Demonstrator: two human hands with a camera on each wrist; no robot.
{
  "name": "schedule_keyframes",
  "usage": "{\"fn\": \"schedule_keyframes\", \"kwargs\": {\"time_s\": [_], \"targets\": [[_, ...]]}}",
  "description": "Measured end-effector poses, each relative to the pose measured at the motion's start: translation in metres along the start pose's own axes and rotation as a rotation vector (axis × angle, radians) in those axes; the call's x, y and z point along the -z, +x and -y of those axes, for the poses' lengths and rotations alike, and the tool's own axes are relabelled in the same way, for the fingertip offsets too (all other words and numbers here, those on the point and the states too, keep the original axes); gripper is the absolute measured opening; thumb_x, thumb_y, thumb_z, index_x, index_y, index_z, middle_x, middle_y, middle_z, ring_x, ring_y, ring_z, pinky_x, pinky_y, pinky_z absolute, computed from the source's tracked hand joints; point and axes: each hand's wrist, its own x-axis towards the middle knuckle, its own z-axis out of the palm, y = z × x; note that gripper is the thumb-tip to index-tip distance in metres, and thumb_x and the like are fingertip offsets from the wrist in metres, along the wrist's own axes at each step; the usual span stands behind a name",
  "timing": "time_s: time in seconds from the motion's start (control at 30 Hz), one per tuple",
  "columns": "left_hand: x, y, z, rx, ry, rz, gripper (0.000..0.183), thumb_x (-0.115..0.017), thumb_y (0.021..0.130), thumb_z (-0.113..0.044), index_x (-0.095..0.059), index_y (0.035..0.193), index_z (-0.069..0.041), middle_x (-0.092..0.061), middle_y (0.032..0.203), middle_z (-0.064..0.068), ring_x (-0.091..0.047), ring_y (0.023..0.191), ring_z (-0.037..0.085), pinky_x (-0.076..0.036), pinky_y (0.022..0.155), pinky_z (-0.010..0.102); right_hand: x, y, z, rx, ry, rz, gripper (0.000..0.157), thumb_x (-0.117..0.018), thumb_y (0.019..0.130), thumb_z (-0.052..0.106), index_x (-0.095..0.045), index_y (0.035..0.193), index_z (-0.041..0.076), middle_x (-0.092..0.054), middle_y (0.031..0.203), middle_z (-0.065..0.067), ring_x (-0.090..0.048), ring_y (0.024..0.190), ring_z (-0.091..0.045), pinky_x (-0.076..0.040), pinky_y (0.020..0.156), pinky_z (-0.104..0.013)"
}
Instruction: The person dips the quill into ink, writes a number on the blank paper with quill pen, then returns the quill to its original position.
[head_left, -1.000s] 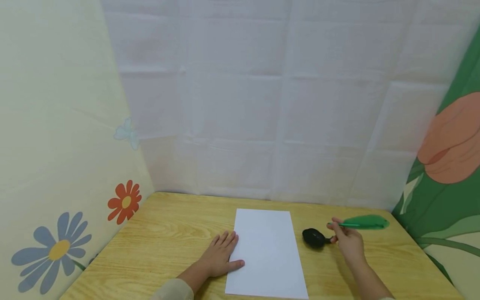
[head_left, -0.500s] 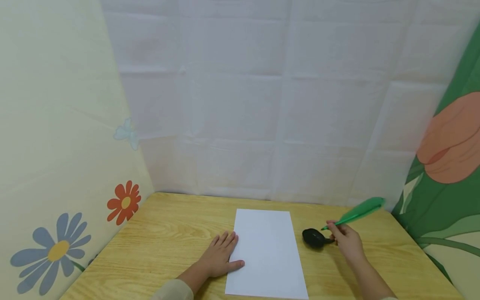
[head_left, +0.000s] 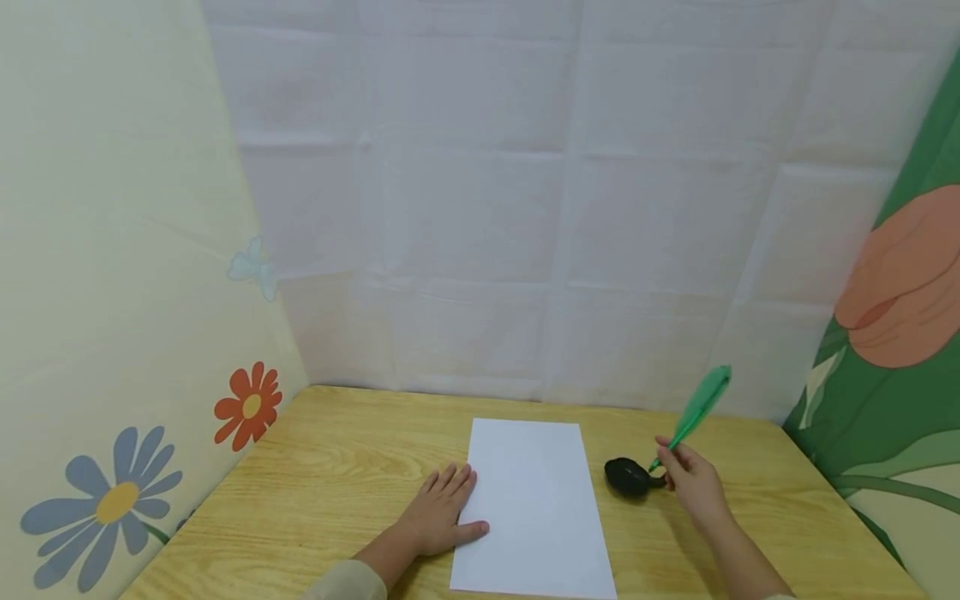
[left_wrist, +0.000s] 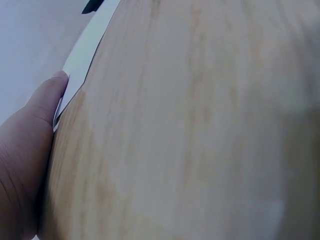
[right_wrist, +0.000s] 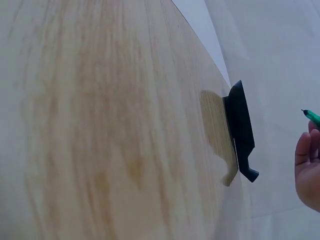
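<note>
My right hand [head_left: 701, 492] pinches a green feather pen [head_left: 702, 406] near its writing end, with the plume slanting up and to the right. In the right wrist view the pen's dark tip [right_wrist: 305, 112] points up and away from the table. Just left of that hand sits a small black ladle-shaped dish [head_left: 627, 477], its short handle [right_wrist: 245, 162] towards the fingers. A blank white sheet of paper [head_left: 536, 500] lies lengthwise before me. Across its left edge my left hand [head_left: 435, 514] rests flat, fingers spread and thumb [left_wrist: 47, 97] on the sheet.
The wood-grain table [head_left: 360, 450] meets a creased white cloth [head_left: 480, 208] at the back. A cream cloth with printed flowers [head_left: 116, 500] hangs on the left. Another, with a large printed tulip [head_left: 900, 283], closes the right side.
The feather pen has turned in my right fingers: its plume swung from nearly level at the right to steeply upward, its tip now lower. The left hand, paper and black dish have stayed put.
</note>
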Motion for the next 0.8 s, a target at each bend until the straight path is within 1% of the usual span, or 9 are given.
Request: {"fn": "schedule_keyframes", "kwargs": {"time_s": [0.13, 0.27, 0.4, 0.5, 0.6, 0.7, 0.8], "targets": [[0.0001, 0.0005, 0.0005, -0.003, -0.002, 0.001, 0.09, -0.044, 0.091, -0.069, -0.028, 0.154, -0.005, -0.026, 0.162, 0.012, -0.019, 0.151, 0.036, -0.015, 0.121, 0.057, 0.0012, 0.0, 0.0, 0.003, -0.024, 0.013, 0.046, -0.043, 0.106, 0.027, -0.046, 0.144, 0.001, -0.052, 0.076, 0.0, -0.049, 0.065, -0.006, -0.047, 0.061, -0.023], [-0.001, 0.0014, 0.0016, -0.004, 0.0, 0.006, 0.091, -0.044, 0.092, -0.069, -0.028, 0.154, -0.006, -0.026, 0.162, 0.012, -0.018, 0.151, 0.037, -0.015, 0.12, 0.058, 0.0009, -0.0003, -0.0011, 0.028, -0.013, 0.001, 0.044, -0.045, 0.105, 0.024, -0.046, 0.142, 0.0, -0.054, 0.075, 0.002, -0.05, 0.065, -0.007, -0.046, 0.06, -0.024], [-0.0008, 0.0012, 0.0011, 0.0, 0.003, 0.007, 0.091, -0.043, 0.091, -0.07, -0.028, 0.155, -0.006, -0.026, 0.162, 0.011, -0.018, 0.151, 0.036, -0.015, 0.121, 0.057, -0.0014, 0.0009, -0.0032, 0.07, 0.031, -0.056, 0.038, -0.05, 0.103, 0.017, -0.049, 0.135, -0.004, -0.06, 0.073, 0.012, -0.053, 0.064, -0.006, -0.049, 0.062, -0.022], [-0.0002, 0.0003, 0.0003, 0.003, 0.0, 0.008, 0.091, -0.043, 0.091, -0.07, -0.028, 0.154, -0.006, -0.026, 0.162, 0.011, -0.018, 0.151, 0.035, -0.015, 0.121, 0.057, -0.0026, 0.0019, -0.0045, 0.077, 0.042, -0.092, 0.036, -0.054, 0.101, 0.014, -0.051, 0.129, -0.007, -0.061, 0.071, 0.019, -0.054, 0.063, -0.003, -0.051, 0.064, -0.021], [0.0003, 0.0, 0.0001, 0.004, -0.007, 0.007, 0.091, -0.044, 0.091, -0.069, -0.028, 0.154, -0.005, -0.026, 0.162, 0.012, -0.018, 0.151, 0.035, -0.014, 0.121, 0.057, -0.0024, 0.0015, -0.0044, 0.071, 0.057, -0.103, 0.034, -0.057, 0.1, 0.013, -0.053, 0.125, -0.009, -0.062, 0.071, 0.019, -0.056, 0.064, -0.002, -0.051, 0.064, -0.019], [0.0008, 0.0, 0.0001, 0.001, -0.017, 0.005, 0.091, -0.044, 0.092, -0.069, -0.028, 0.154, -0.005, -0.026, 0.162, 0.012, -0.018, 0.151, 0.036, -0.014, 0.121, 0.058, -0.0016, 0.0003, -0.004, 0.068, 0.095, -0.104, 0.031, -0.06, 0.098, 0.014, -0.057, 0.12, -0.008, -0.065, 0.072, 0.018, -0.059, 0.067, -0.002, -0.052, 0.065, -0.017], [0.0004, 0.0, 0.0006, -0.006, -0.019, 0.0, 0.091, -0.043, 0.092, -0.069, -0.028, 0.154, -0.005, -0.025, 0.162, 0.013, -0.017, 0.151, 0.037, -0.013, 0.121, 0.058, -0.0007, -0.0003, -0.0043, 0.07, 0.147, -0.101, 0.022, -0.063, 0.096, 0.014, -0.063, 0.111, -0.002, -0.067, 0.073, 0.019, -0.063, 0.07, -0.002, -0.053, 0.066, -0.016]]}}
